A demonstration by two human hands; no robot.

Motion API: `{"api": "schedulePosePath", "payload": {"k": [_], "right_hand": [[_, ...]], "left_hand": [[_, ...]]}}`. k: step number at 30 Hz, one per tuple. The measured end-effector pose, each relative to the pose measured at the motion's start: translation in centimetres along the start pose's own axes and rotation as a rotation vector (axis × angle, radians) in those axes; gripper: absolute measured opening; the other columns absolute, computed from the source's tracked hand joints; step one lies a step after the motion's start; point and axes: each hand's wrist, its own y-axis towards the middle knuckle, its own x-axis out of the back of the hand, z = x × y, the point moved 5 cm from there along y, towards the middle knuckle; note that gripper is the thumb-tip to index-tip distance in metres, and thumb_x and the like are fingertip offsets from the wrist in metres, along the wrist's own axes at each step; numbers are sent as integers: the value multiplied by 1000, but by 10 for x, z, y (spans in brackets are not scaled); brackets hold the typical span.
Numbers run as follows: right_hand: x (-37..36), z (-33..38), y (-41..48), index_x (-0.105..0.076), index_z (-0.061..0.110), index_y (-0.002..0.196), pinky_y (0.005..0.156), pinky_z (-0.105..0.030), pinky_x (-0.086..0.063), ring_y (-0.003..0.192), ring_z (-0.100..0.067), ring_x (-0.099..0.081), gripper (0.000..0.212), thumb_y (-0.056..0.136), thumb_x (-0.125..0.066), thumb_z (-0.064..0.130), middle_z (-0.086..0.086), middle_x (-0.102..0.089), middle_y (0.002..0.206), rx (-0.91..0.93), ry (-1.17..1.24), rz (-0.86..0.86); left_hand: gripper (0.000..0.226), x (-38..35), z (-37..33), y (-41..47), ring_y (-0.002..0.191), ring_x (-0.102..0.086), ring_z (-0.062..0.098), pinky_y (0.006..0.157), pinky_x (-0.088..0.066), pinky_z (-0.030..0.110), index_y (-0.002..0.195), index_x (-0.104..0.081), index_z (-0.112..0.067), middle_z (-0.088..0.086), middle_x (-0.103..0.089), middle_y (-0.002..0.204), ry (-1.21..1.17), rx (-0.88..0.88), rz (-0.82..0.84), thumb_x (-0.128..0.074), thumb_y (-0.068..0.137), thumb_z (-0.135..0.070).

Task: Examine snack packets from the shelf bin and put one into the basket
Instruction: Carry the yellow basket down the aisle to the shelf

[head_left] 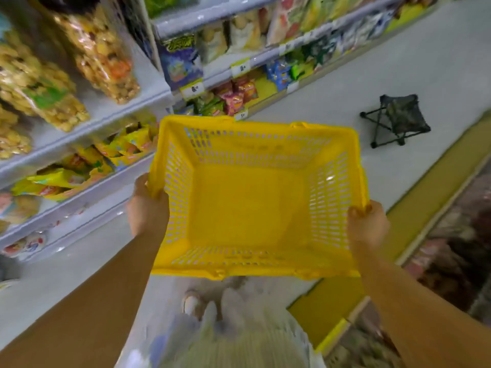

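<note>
I hold a yellow plastic basket (252, 205) in front of me with both hands, above the shop floor. Nothing lies inside it. My left hand (147, 205) grips its left rim, fingers curled over the edge. My right hand (368, 225) grips the right rim the same way. Yellow snack packets (79, 171) lie in a shelf bin to my left, at about the height of the basket. Further packets (236, 98) in red, green and blue fill the lower shelves ahead.
White shelving (111, 112) with large bags of puffed snacks (98, 49) runs along the left. A small dark folding stool (397, 119) stands on the pale aisle floor at the right. A yellow-edged display (435, 181) borders the right side. My feet (210, 304) show below.
</note>
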Motion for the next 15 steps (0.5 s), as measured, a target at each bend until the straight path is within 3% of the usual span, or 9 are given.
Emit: {"api": "schedulePosePath", "payload": {"k": [7,11,15], "right_hand": [[48,-25,94,-60,-3,103,77,-46,-45,92,-45,-60,22,86,-60,12,-31,-64,99,-95,111,-71],[75,-37,154,-59,-4,100,72,-43,-42,84,-41,-58,20,87,-61,11,-31,-63,94,-136,157,-87],[100,-44,212,-59,-4,100,72,-43,-42,82,-39,-57,18,87,-61,8,-30,-62,91,-161,206,-108]], "left_hand": [[45,-77,-138,13,105,-58,46,80,-44,47,133,-53,-8,28,-64,113,-8,-206,39,-58,88,-7],[40,-124,-202,12,80,-58,37,64,-37,38,128,-56,-10,10,-61,87,-6,-262,54,-57,88,-10],[38,-175,-267,17,92,-61,41,70,-40,38,126,-58,-11,18,-68,104,-16,-341,100,-57,88,-11]]}}
